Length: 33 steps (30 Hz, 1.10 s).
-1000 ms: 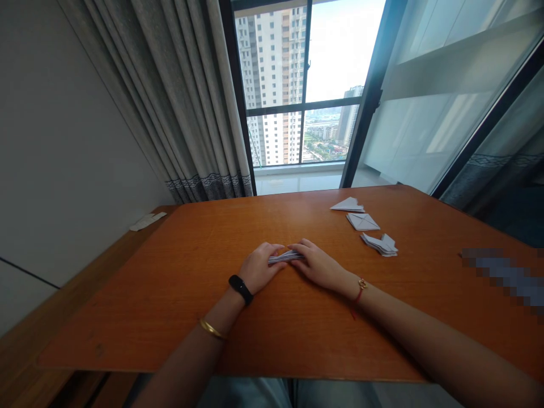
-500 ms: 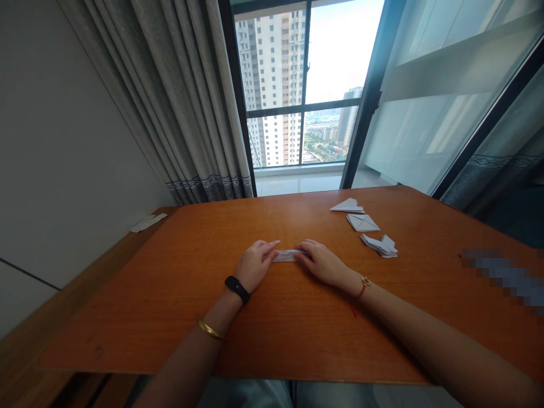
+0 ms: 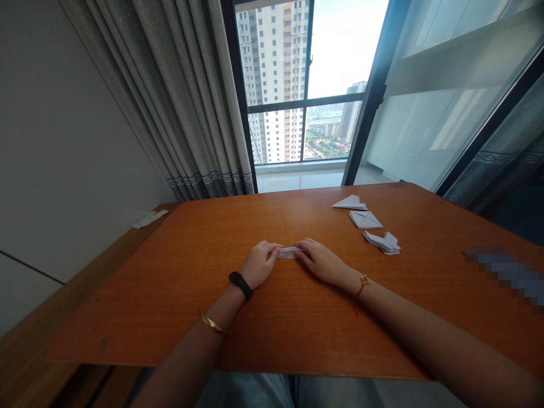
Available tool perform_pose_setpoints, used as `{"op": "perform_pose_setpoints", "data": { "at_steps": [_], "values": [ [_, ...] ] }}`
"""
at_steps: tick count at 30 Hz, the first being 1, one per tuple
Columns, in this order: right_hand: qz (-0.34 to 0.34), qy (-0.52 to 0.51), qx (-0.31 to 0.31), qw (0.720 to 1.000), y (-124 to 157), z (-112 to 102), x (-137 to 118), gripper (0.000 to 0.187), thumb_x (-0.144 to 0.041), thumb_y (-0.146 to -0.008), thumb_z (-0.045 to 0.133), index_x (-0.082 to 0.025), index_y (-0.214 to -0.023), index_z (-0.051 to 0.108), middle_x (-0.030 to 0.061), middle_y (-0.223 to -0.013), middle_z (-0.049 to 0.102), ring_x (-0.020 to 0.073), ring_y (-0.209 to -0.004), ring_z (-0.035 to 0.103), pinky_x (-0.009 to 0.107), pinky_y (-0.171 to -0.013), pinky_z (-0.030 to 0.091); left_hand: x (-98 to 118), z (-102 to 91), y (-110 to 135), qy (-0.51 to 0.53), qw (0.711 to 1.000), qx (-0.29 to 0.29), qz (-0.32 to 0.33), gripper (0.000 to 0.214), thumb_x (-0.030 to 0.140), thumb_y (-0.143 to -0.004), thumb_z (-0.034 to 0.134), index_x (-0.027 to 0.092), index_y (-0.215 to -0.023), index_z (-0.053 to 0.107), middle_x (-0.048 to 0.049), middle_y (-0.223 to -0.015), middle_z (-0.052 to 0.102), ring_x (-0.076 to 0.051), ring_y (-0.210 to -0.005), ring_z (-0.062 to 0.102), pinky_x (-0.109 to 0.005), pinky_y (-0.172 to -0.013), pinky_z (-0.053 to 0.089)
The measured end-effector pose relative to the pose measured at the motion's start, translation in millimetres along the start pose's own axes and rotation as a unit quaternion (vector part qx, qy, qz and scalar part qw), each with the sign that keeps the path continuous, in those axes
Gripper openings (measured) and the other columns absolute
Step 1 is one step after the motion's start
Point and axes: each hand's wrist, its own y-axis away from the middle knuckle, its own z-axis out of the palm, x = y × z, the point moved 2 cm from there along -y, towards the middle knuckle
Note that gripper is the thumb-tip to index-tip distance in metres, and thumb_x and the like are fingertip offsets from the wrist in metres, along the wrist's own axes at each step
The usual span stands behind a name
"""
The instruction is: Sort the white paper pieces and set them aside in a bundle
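A small folded white paper piece (image 3: 290,252) lies on the wooden table (image 3: 170,294), near its middle. My left hand (image 3: 261,263) has its fingers curled onto the paper's left end. My right hand (image 3: 319,262) presses its fingers onto the paper's right end. Both hands rest on the tabletop, fingertips almost meeting over the paper. A black band sits on my left wrist, a red cord bracelet on my right.
Three other folded white paper pieces lie at the table's far right: one (image 3: 349,203), a second (image 3: 364,219), and a layered one (image 3: 382,242). A white strip (image 3: 148,219) lies on the ledge at left. Curtains and a window stand behind the table.
The paper, held slightly raised and fanned a second ago, now lies flat under both hands. My left fingers have curled in closer. The view has shifted slightly.
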Motion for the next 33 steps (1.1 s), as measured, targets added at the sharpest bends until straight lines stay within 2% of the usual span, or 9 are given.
{"op": "perform_pose_setpoints", "data": {
  "at_steps": [8,12,15,19,21,24,28,30,33],
  "values": [
    [-0.004,-0.01,0.002,1.0,1.2,-1.3,-1.0,0.024,-0.027,-0.094,0.044,-0.016,-0.106,0.06,0.0088,-0.099,0.063,0.0191,-0.091,0.057,0.031,-0.084,0.044,-1.0,-1.5,-1.1,0.028,0.999,0.027,-0.024,0.027,0.031,-0.09,0.047,0.02,-0.093,0.071,-0.0043,-0.091,0.07,-0.018,-0.088,0.062,-0.032,-0.083,0.047],
    [0.002,-0.005,0.001,1.0,1.5,-0.8,0.8,0.022,-0.027,-0.093,0.043,-0.016,-0.102,0.061,0.0088,-0.097,0.064,0.0191,-0.088,0.058,0.03,-0.081,0.044,-0.3,-2.6,1.1,0.04,0.999,0.029,-0.023,0.026,0.037,-0.087,0.054,0.019,-0.101,0.068,-0.005,-0.099,0.068,-0.018,-0.091,0.061,-0.03,-0.084,0.047],
    [0.001,-0.002,0.001,1.0,1.6,-0.1,1.2,0.022,-0.027,-0.094,0.043,-0.016,-0.1,0.061,0.0086,-0.096,0.063,0.0189,-0.087,0.057,0.03,-0.08,0.044,-1.1,-1.6,1.8,0.028,1.0,0.006,-0.006,0.026,0.035,-0.084,0.059,0.019,-0.103,0.066,-0.0046,-0.099,0.067,-0.018,-0.09,0.06,-0.029,-0.082,0.047],
    [-0.005,0.003,-0.002,1.0,2.2,0.7,0.1,0.021,-0.027,-0.094,0.043,-0.016,-0.1,0.06,0.0081,-0.095,0.063,0.0186,-0.087,0.057,0.03,-0.081,0.043,-3.6,1.0,1.1,-0.018,0.999,-0.036,0.001,0.019,0.03,-0.087,0.054,0.019,-0.088,0.069,-0.0034,-0.084,0.066,-0.018,-0.08,0.059,-0.028,-0.073,0.045],
    [-0.005,0.005,-0.004,1.0,2.5,0.9,-0.1,0.021,-0.027,-0.094,0.043,-0.016,-0.1,0.06,0.0083,-0.095,0.062,0.0185,-0.087,0.057,0.03,-0.081,0.043,-4.0,1.4,1.0,-0.026,0.999,-0.04,-0.004,0.019,0.031,-0.087,0.053,0.019,-0.089,0.069,-0.0035,-0.084,0.066,-0.018,-0.08,0.058,-0.028,-0.072,0.045],
    [-0.002,0.009,-0.001,1.0,2.2,0.8,0.7,0.021,-0.027,-0.094,0.043,-0.016,-0.099,0.06,0.0084,-0.094,0.062,0.0186,-0.085,0.057,0.03,-0.079,0.044,-2.9,0.5,2.1,-0.022,1.0,-0.021,-0.004,0.023,0.035,-0.086,0.056,0.021,-0.101,0.066,-0.0041,-0.094,0.065,-0.019,-0.086,0.059,-0.029,-0.077,0.045],
    [-0.013,-0.001,0.002,1.0,1.6,-0.2,1.1,0.021,-0.026,-0.094,0.043,-0.016,-0.1,0.06,0.0081,-0.094,0.063,0.0187,-0.087,0.057,0.03,-0.081,0.044,-3.6,-2.5,3.1,-0.028,0.998,0.043,-0.024,0.038,0.043,-0.088,0.051,0.021,-0.118,0.058,-0.0064,-0.108,0.063,-0.02,-0.095,0.059,-0.032,-0.084,0.045],
    [-0.014,-0.003,0.002,1.0,1.5,-0.7,0.7,0.021,-0.026,-0.094,0.043,-0.016,-0.1,0.06,0.008,-0.093,0.063,0.0187,-0.086,0.056,0.03,-0.081,0.044,-6.2,-2.4,2.5,-0.029,0.997,0.051,-0.045,0.035,0.042,-0.09,0.047,0.021,-0.114,0.06,-0.0063,-0.103,0.064,-0.02,-0.093,0.06,-0.032,-0.084,0.045],
    [-0.009,0.0,0.0,1.0,1.5,-1.0,-0.1,0.021,-0.026,-0.094,0.043,-0.016,-0.099,0.061,0.0082,-0.092,0.063,0.0187,-0.084,0.057,0.03,-0.079,0.044,-9.1,-0.2,0.3,-0.002,0.998,0.032,-0.052,0.03,0.039,-0.091,0.045,0.019,-0.101,0.065,-0.0059,-0.098,0.068,-0.02,-0.092,0.061,-0.032,-0.083,0.045]
  ]
}}
